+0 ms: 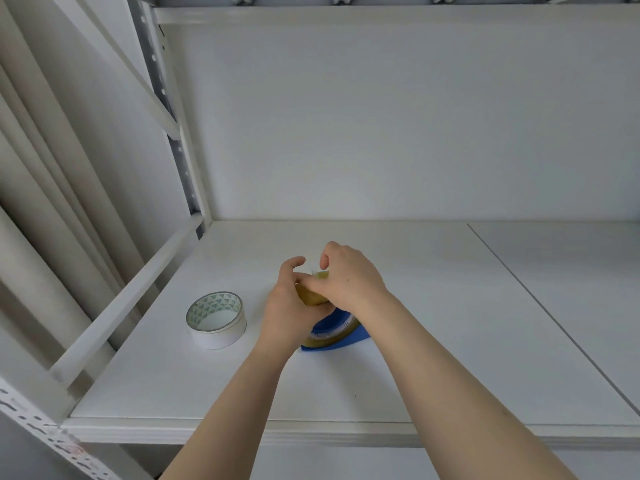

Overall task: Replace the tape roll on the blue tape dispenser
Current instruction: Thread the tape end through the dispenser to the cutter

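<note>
left hand [289, 306]: bare, no ring or glove | right hand [349, 278]: bare, no ring or glove | forearms: uncovered to frame edge, no sleeves, no watch

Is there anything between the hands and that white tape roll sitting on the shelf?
Nothing visible. The white roll lies by itself on the shelf, just left of the left hand, with bare shelf between them. Both hands, the right hand too, are busy on the yellowish roll at the blue dispenser.
</note>
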